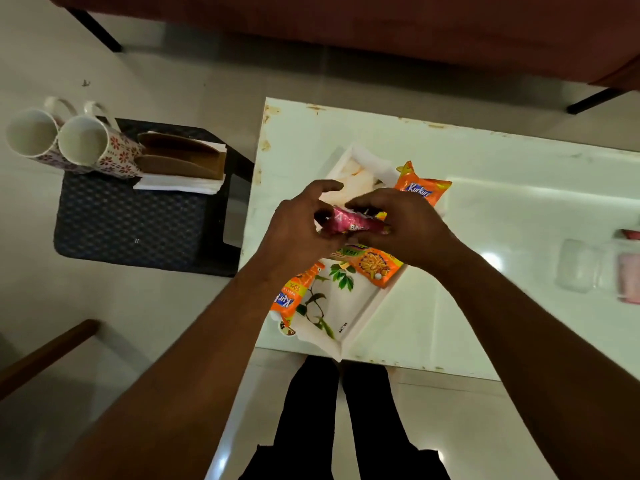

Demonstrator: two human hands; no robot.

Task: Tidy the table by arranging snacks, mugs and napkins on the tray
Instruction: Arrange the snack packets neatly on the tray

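A white tray (360,323) with a leaf print lies on the white table (485,188). Above its middle, my left hand (294,230) and my right hand (405,230) both grip a pink snack packet (353,225). In the tray lie an orange Kurkure packet (420,190) at the far end, another orange Kurkure packet (291,299) at the near left rim, and an orange noodle-snack packet (375,266) under my right hand. White napkins (363,168) show at the tray's far end. Two floral mugs (83,143) stand on a dark stool to the left.
The dark woven stool (131,223) also carries a brown napkin holder (180,157) on white napkins. Clear and pink items (588,265) lie blurred at the table's right edge. A wooden chair arm (45,355) is at lower left. My legs stand against the table's near edge.
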